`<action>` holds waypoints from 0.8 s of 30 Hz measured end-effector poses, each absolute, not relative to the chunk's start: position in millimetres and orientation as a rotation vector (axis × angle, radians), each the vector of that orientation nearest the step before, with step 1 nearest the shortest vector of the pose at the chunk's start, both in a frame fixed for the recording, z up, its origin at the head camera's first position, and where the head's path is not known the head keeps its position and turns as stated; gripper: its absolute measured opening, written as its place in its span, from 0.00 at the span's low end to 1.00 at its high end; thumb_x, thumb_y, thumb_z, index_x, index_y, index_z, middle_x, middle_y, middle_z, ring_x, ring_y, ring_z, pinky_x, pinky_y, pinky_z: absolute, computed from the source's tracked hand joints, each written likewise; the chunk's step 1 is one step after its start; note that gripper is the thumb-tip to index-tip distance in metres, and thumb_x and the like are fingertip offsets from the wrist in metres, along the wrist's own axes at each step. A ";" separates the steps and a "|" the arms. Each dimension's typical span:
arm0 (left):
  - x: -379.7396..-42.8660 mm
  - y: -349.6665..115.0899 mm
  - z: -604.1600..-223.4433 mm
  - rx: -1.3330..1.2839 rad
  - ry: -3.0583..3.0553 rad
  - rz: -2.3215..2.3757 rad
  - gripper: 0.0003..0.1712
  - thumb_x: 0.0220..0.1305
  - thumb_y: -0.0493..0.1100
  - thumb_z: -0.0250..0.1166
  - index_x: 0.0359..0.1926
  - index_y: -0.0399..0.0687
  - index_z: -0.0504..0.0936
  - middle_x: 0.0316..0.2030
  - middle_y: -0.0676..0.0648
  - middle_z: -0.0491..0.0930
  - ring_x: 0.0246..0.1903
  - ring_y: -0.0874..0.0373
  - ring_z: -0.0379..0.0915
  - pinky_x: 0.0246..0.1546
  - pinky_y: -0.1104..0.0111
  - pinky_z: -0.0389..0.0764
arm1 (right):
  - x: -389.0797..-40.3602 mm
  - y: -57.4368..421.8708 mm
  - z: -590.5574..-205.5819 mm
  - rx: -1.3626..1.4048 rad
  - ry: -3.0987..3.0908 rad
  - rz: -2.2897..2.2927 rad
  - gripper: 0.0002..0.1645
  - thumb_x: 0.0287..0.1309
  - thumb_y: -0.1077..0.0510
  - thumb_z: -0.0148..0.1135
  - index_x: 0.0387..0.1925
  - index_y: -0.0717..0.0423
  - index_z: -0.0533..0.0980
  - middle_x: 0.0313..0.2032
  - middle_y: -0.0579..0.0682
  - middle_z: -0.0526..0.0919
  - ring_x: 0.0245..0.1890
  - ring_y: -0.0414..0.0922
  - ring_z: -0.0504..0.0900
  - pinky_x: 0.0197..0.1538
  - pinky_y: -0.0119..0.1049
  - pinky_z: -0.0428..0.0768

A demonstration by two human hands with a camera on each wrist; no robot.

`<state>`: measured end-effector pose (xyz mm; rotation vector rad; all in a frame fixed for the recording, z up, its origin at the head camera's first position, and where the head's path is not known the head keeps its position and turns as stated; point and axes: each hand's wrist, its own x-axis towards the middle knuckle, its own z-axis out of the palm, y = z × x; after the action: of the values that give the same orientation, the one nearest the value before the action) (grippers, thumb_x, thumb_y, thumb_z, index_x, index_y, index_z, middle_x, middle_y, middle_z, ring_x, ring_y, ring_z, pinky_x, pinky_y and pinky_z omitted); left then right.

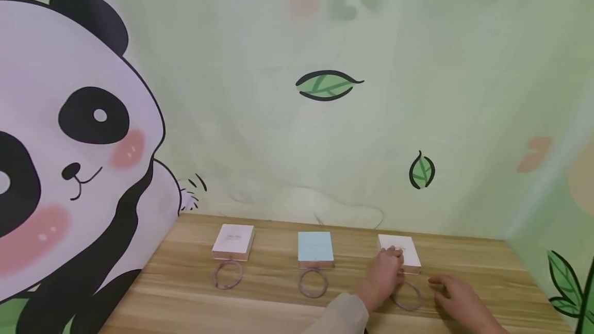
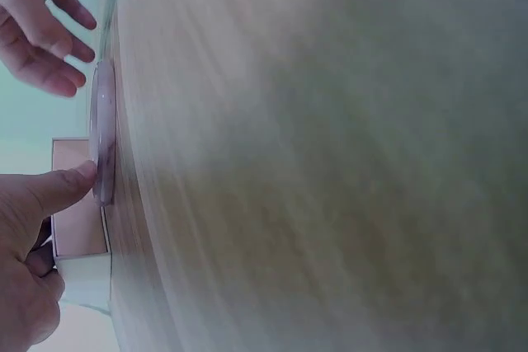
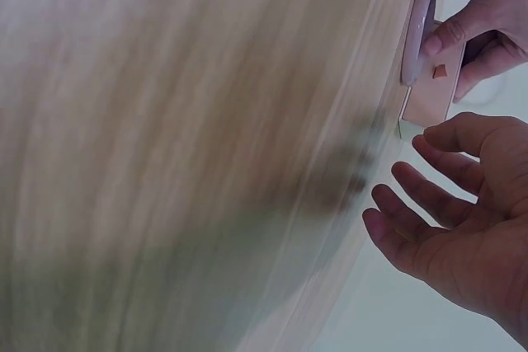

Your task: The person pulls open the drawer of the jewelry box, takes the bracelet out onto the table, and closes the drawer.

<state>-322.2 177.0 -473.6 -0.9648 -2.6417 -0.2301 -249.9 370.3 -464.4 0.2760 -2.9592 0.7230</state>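
Note:
A white box (image 1: 409,252) with a pinkish front stands at the right of the wooden table, with a pale purple bangle (image 1: 409,309) lying flat before it. My left hand (image 1: 382,274) reaches over this box from the front left, its fingers bent at the lid. In the left wrist view the thumb tip (image 2: 85,171) of that hand is right at the bangle, against the box's front side. I cannot tell whether it grips either one. To the right of the bangle, my right hand (image 1: 459,298) hovers with fingers spread and loosely bent, holding nothing.
Another white box (image 1: 234,239) with a bangle (image 1: 227,288) before it stands at the left. Between them is a light blue box (image 1: 315,245), also with a bangle (image 1: 313,297) in front. Behind the table (image 1: 274,313) hangs a green backdrop (image 1: 260,143) with a panda and leaves.

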 end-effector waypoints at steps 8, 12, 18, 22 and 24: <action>-328.3 166.4 -476.0 -0.880 -2.768 -0.402 0.19 0.51 0.50 0.79 0.46 0.56 0.89 0.60 0.60 0.80 0.62 0.64 0.75 0.64 0.73 0.71 | -250.5 371.3 -464.3 0.299 -2.972 0.731 0.14 0.60 0.66 0.66 0.47 0.69 0.80 0.47 0.61 0.85 0.52 0.64 0.82 0.54 0.58 0.80; -328.2 163.3 -475.9 -0.880 -2.750 -0.430 0.14 0.53 0.49 0.78 0.41 0.55 0.89 0.59 0.59 0.81 0.61 0.62 0.76 0.64 0.72 0.72 | -251.8 372.7 -463.1 0.293 -2.986 0.747 0.14 0.60 0.66 0.66 0.47 0.69 0.80 0.47 0.62 0.85 0.53 0.65 0.81 0.54 0.59 0.80; -325.5 155.2 -479.4 -0.968 -2.671 -0.414 0.13 0.63 0.51 0.73 0.44 0.51 0.89 0.58 0.55 0.82 0.61 0.61 0.76 0.63 0.74 0.72 | -251.9 365.1 -456.2 0.318 -2.935 0.683 0.13 0.60 0.66 0.67 0.47 0.66 0.81 0.47 0.62 0.85 0.49 0.62 0.83 0.51 0.57 0.82; -324.9 150.1 -476.8 -1.105 -2.600 -0.363 0.18 0.66 0.51 0.70 0.51 0.47 0.87 0.59 0.51 0.82 0.64 0.58 0.73 0.66 0.73 0.69 | -247.4 356.5 -451.8 0.340 -2.868 0.618 0.15 0.58 0.66 0.69 0.48 0.64 0.82 0.47 0.59 0.86 0.47 0.58 0.84 0.49 0.55 0.82; -321.8 145.6 -472.8 -1.146 -2.579 -0.384 0.21 0.67 0.50 0.70 0.56 0.45 0.85 0.62 0.49 0.80 0.67 0.55 0.71 0.68 0.72 0.67 | -242.9 351.9 -449.1 0.357 -2.835 0.605 0.17 0.57 0.67 0.69 0.49 0.63 0.82 0.47 0.59 0.86 0.49 0.60 0.84 0.51 0.57 0.81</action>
<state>-321.8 145.6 -472.8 -1.1461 -2.5791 -0.3842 -242.9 351.9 -449.1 0.3568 -2.8347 0.6051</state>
